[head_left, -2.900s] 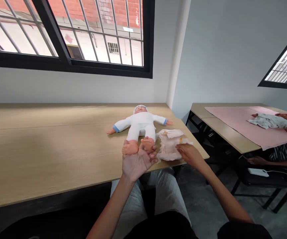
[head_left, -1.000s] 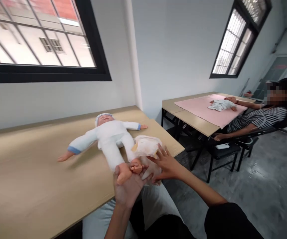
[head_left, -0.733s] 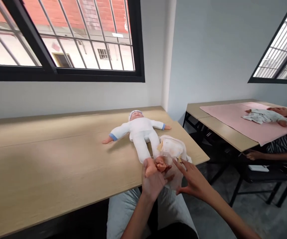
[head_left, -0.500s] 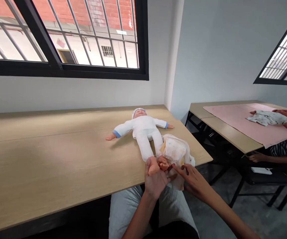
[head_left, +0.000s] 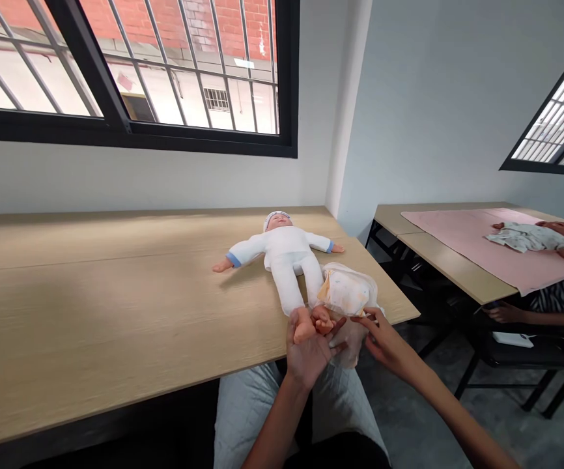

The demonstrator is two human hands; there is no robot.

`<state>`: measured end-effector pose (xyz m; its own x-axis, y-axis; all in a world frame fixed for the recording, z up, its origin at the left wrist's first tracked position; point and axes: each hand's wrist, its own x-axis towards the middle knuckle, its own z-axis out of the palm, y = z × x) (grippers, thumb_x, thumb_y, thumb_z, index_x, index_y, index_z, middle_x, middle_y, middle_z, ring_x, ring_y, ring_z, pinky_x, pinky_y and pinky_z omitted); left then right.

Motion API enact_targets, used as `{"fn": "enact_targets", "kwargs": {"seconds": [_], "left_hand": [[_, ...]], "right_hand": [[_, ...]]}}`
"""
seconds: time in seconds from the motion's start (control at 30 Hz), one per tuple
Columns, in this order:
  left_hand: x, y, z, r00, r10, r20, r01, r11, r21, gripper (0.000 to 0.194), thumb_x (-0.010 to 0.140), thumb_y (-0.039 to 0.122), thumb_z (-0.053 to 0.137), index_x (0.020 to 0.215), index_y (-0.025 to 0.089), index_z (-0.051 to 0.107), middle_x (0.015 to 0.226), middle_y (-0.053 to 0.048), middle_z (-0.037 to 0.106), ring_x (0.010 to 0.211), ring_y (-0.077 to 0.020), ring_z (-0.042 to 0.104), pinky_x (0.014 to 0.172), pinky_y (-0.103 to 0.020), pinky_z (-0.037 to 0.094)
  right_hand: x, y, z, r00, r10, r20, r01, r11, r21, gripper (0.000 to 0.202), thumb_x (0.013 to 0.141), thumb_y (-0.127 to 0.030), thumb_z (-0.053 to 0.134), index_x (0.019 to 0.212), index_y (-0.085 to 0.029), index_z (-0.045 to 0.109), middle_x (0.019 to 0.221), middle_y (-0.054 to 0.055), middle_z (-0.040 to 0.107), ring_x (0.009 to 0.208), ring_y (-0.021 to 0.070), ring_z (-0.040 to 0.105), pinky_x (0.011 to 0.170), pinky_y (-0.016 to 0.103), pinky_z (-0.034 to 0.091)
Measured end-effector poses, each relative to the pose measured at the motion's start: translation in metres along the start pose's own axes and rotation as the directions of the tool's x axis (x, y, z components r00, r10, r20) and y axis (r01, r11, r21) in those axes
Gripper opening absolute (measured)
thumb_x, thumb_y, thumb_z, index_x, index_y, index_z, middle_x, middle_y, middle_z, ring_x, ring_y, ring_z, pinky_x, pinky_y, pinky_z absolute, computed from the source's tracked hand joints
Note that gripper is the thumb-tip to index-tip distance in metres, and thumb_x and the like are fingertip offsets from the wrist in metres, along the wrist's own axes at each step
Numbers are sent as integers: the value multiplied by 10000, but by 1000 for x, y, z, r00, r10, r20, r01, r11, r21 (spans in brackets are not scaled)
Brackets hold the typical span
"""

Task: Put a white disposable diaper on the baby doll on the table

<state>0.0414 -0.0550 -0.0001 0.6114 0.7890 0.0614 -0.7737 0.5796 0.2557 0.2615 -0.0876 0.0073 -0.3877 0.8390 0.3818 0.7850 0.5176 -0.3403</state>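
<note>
A baby doll (head_left: 286, 251) in white clothes with blue cuffs and a cap lies on its back on the wooden table (head_left: 116, 312), feet at the front edge. Under its bare feet is my left hand (head_left: 307, 355), palm up, thumb against one foot and fingers spread. Right of the doll's legs sits a clear plastic bag (head_left: 349, 293) with patterned pale cloth inside, its loose end hanging over the edge. My right hand (head_left: 378, 335) touches the bag's near side with thumb and fingers; whether it pinches the plastic is hard to see.
On a second table (head_left: 458, 260) at the right, a pink cloth (head_left: 451, 234) carries another dressed doll (head_left: 531, 236). A person's hand (head_left: 504, 312) is beside that table, above a black chair (head_left: 499, 355) with a white object. A barred window is in front.
My right hand has moved slightly up and right along the bag, away from the doll's feet. The fingers of my left hand have spread. The view has shifted a little.
</note>
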Motion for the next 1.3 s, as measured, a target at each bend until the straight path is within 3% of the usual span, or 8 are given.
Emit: {"fn": "enact_targets", "kwargs": {"seconds": [0.2,0.33,0.47,0.6,0.77,0.83,1.07,1.3], "left_hand": [[1,-1,0,1000,7,-30,-7,1000,0,547,908,611,370,842,153,662,906,-128,662,1179,-347,518,875,-539,457],[1,-1,-4,999,-1,-34,2,1000,4,591,898,653,351,862,151,662,925,-140,665,1198,-345,514,881,-551,453],[0,-1,-5,999,6,-36,-6,1000,8,548,904,616,385,894,143,662,941,-141,666,1218,-356,503,919,-563,433],[-4,5,6,1000,-6,-12,6,1000,6,500,903,572,417,880,138,665,945,-126,670,1115,-330,571,991,-554,393],[-12,36,43,998,-43,40,41,998,47,483,851,598,452,892,159,650,920,-110,648,932,-285,603,953,-543,416],[-14,52,61,999,-40,26,38,996,82,504,844,616,436,914,164,647,930,-115,637,905,-283,595,938,-545,421],[1,97,123,995,54,82,-76,952,297,531,849,641,363,1012,206,619,909,-106,612,802,-271,599,858,-571,455],[34,125,158,989,45,138,-103,890,444,469,872,531,351,1066,179,593,904,-126,621,780,-269,616,861,-573,458]], "right_hand": [[47,43,-56,985,-30,-168,-14,966,-258,593,828,-73,365,1395,-230,443,1233,134,487,1125,251,523,979,424,476],[82,79,-70,969,149,-198,-218,891,-397,592,780,-52,372,1356,-98,502,1159,196,520,1085,306,520,978,478,459],[90,88,-53,950,209,-232,-294,851,-435,543,834,-115,391,1366,-80,493,1287,216,504,1220,338,463,1029,490,413],[87,68,-23,982,186,0,-177,935,-306,564,929,-436,434,1409,-141,458,1423,175,456,1328,300,412,1098,451,339],[94,49,11,928,298,223,-240,937,-253,943,793,-781,426,1526,-226,216,1567,179,214,1426,391,230,1113,534,237],[98,47,21,921,292,258,-232,943,-237,1021,764,-810,430,1541,-220,130,1575,179,187,1441,404,165,1122,547,198],[115,37,31,920,39,390,-22,999,-48,1149,680,-826,529,1543,-211,87,1592,156,122,1456,369,136,1150,500,178],[152,14,48,881,-55,470,43,998,35,1104,646,-843,543,1530,-321,139,1604,91,111,1455,413,58,1152,561,104]]}}
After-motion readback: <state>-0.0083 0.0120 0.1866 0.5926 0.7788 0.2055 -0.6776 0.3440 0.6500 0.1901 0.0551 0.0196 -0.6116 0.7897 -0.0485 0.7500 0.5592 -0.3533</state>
